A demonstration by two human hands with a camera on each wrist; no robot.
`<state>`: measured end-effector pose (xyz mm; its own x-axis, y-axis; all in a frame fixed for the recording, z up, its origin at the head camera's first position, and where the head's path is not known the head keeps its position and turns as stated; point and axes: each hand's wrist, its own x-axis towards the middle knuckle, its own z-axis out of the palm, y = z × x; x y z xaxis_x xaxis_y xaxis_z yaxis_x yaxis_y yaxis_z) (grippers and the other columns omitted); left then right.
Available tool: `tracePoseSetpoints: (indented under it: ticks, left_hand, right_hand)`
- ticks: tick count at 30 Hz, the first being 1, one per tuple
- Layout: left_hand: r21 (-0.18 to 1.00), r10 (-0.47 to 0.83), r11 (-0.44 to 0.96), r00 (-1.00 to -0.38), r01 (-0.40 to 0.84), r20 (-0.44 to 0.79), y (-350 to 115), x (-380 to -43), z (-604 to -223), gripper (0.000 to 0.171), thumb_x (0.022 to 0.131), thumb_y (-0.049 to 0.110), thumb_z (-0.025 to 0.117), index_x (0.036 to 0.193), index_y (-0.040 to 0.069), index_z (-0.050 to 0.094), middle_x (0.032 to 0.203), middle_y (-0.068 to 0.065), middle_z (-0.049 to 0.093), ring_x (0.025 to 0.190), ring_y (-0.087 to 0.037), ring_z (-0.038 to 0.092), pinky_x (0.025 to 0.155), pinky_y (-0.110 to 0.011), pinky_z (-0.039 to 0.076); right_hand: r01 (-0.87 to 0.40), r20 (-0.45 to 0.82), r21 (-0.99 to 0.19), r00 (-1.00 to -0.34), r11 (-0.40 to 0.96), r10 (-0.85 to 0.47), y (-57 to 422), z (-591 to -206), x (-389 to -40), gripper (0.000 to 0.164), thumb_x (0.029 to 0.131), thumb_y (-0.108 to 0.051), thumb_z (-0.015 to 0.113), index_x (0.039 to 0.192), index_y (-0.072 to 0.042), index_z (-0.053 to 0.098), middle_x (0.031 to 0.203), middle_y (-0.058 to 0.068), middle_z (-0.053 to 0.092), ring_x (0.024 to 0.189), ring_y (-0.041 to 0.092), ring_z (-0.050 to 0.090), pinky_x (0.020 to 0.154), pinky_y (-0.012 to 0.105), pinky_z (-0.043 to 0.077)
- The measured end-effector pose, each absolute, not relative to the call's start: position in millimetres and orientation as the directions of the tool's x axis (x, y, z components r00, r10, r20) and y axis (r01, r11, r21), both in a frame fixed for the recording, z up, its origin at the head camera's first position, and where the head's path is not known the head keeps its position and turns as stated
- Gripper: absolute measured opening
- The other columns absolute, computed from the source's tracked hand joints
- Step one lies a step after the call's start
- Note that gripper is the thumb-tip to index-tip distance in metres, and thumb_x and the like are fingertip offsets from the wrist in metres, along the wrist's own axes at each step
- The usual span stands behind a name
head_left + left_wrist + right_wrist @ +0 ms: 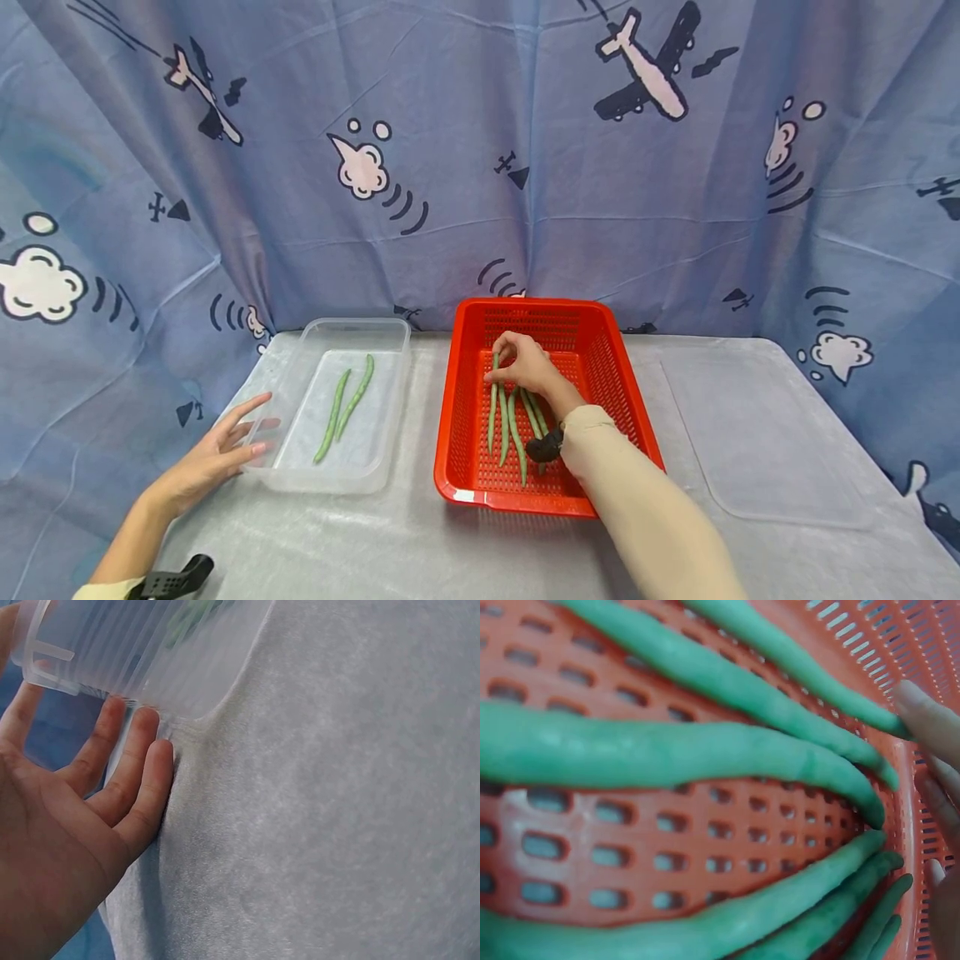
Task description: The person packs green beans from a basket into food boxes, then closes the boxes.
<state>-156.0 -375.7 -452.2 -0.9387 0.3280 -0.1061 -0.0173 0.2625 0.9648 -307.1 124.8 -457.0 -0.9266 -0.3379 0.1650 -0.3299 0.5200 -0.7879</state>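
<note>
The sleeve (645, 492) of the right arm crosses the lower edge of the basket (480, 497) at the centre of the head view and is cut off at the bottom of the frame. Together with a black device (545, 447) at the wrist, it hides parts of the beans (517, 437) lying there, so their full number cannot be told. In the right wrist view several run off the left and bottom edges, and the right hand (528, 367) is cropped at the right edge.

That hand reaches in from the lower right, bent at the wrist, its forefinger and thumb curled about the upper end of the leftmost bean (492, 417) in the basket. The right wrist view shows a fingertip at that end with the thumb apart; whether the fingers are clamped on it, I cannot tell.

The left hand (217, 458) comes up from the lower left, palm turned towards the box (322, 479), fingers spread apart at its left wall. Some fingertips show blurrily through the clear plastic; in the left wrist view the thumb is cut off at upper left. Two beans (331, 419) lie in the box, only a green smear at the top of that view. A clear lid (757, 425), faint against the bench (360, 542), lies at right.
</note>
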Motion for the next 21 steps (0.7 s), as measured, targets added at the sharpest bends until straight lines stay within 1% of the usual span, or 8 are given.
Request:
tracePoseSetpoints:
  ticks: [2,4,7,10,13,15,18,21]
  left_hand:
    - [0.965,0.331,0.261,-0.938,-0.012,-0.101,-376,-157,-452,0.072,0.105,0.006,0.053,0.164,0.023,0.015,0.155,-0.029,0.027,0.137,-0.029,0.027,0.095,-0.049,0.043]
    - [0.963,0.333,0.271,-0.937,-0.006,-0.100,-377,-157,-452,0.072,0.106,0.008,0.053,0.164,0.023,0.015,0.155,-0.029,0.027,0.135,-0.024,0.031,0.095,-0.050,0.042]
    - [0.963,0.337,0.269,-0.937,-0.001,-0.096,-379,-157,-453,0.071,0.106,0.008,0.052,0.164,0.022,0.014,0.154,-0.030,0.026,0.131,-0.024,0.043,0.094,-0.051,0.043]
    - [0.963,0.330,0.268,-0.940,0.002,-0.090,-380,-157,-453,0.071,0.106,0.008,0.051,0.164,0.022,0.013,0.154,-0.031,0.026,0.125,-0.023,0.052,0.092,-0.047,0.046]
    - [0.966,0.328,0.258,-0.941,0.005,-0.083,-381,-157,-453,0.070,0.106,0.008,0.051,0.164,0.023,0.014,0.154,-0.031,0.025,0.123,-0.021,0.053,0.091,-0.043,0.049]
    - [0.968,0.331,0.252,-0.940,0.005,-0.081,-380,-158,-453,0.071,0.106,0.008,0.051,0.164,0.023,0.015,0.154,-0.032,0.025,0.124,-0.020,0.053,0.091,-0.042,0.049]
    - [0.969,0.337,0.249,-0.938,0.004,-0.083,-380,-158,-454,0.071,0.106,0.007,0.051,0.164,0.022,0.014,0.154,-0.032,0.024,0.125,-0.019,0.051,0.091,-0.043,0.049]
    - [0.969,0.337,0.248,-0.938,0.005,-0.081,-380,-158,-456,0.071,0.106,0.007,0.051,0.164,0.021,0.014,0.154,-0.032,0.025,0.125,-0.019,0.052,0.091,-0.043,0.048]
  right_hand:
    - [-0.335,0.206,-0.825,-0.928,0.456,-0.311,126,-457,-308,0.037,0.078,-0.004,0.089,0.102,0.000,0.062,0.090,0.012,0.065,0.084,0.028,0.060,0.085,0.044,0.043]
    - [-0.334,0.236,-0.856,-0.932,0.395,-0.277,127,-457,-310,0.035,0.080,0.000,0.086,0.105,0.005,0.063,0.090,0.014,0.064,0.083,0.028,0.061,0.076,0.039,0.051]
    - [-0.337,0.274,-0.881,-0.935,0.333,-0.224,128,-454,-312,0.034,0.082,0.002,0.084,0.110,0.008,0.065,0.092,0.015,0.065,0.083,0.028,0.062,0.074,0.035,0.053]
    - [-0.326,0.291,-0.913,-0.942,0.245,-0.169,129,-447,-314,0.034,0.085,0.002,0.081,0.114,0.009,0.065,0.095,0.018,0.065,0.083,0.028,0.065,0.074,0.040,0.057]
    - [-0.312,0.299,-0.938,-0.948,0.150,-0.108,130,-440,-315,0.034,0.087,0.004,0.078,0.117,0.011,0.064,0.097,0.023,0.065,0.082,0.029,0.066,0.075,0.053,0.057]
    - [-0.301,0.295,-0.947,-0.953,0.112,-0.074,132,-437,-316,0.035,0.088,0.003,0.078,0.119,0.011,0.064,0.099,0.024,0.064,0.082,0.030,0.067,0.076,0.058,0.055]
    - [-0.304,0.300,-0.949,-0.952,0.080,-0.051,136,-433,-317,0.037,0.089,0.003,0.077,0.121,0.012,0.063,0.102,0.026,0.064,0.084,0.032,0.067,0.076,0.061,0.054]
    - [-0.306,0.304,-0.950,-0.952,0.063,-0.048,138,-429,-317,0.038,0.089,0.002,0.077,0.124,0.012,0.062,0.103,0.027,0.063,0.086,0.031,0.068,0.076,0.059,0.054]
